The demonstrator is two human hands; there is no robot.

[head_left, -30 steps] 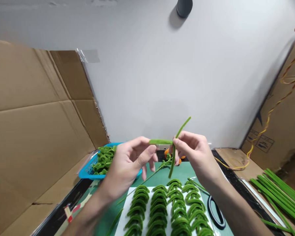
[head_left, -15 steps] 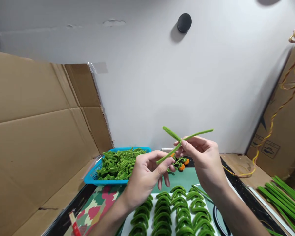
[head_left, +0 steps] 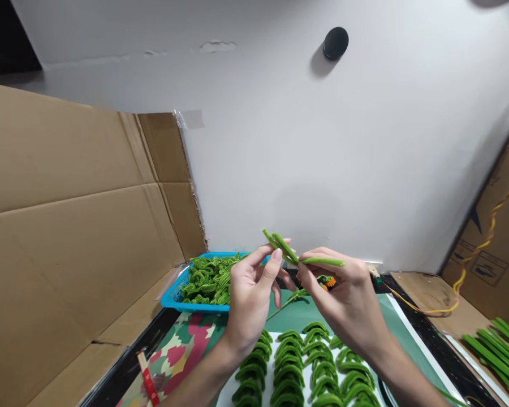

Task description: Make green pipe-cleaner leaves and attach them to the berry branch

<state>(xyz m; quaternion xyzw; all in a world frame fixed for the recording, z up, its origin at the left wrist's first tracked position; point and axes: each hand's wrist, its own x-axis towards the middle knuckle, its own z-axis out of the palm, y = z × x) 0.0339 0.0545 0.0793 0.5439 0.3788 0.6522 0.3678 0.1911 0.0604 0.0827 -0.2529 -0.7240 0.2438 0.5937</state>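
Observation:
A fuzzy green pipe cleaner (head_left: 285, 247) is bent and held up in front of the pale wall. My left hand (head_left: 252, 294) is closed on its left part, with the thumb pressed over it and two ends sticking up past the fingers. The bend is pinched between the thumb and fingers of my right hand (head_left: 350, 299), and another end points right across those fingers. Below both hands, bent green pipe cleaner pieces (head_left: 288, 373) lie in rows on a white sheet. Small orange pumpkin-like shapes (head_left: 330, 281) show partly behind my right hand.
To the left stands a blue basket (head_left: 169, 299) heaped with curled green pieces. Straight green pipe cleaners (head_left: 492, 353) lie at the far right. Cardboard (head_left: 76, 271) walls flank the table. A red-wrapped stick (head_left: 148, 379) lies near the front left; a twisted yellow cord (head_left: 462, 277) hangs right.
The pipe cleaner's lower-left arm has been folded up alongside the upper-left one. My left hand has risen with it, and the whole view has shifted slightly.

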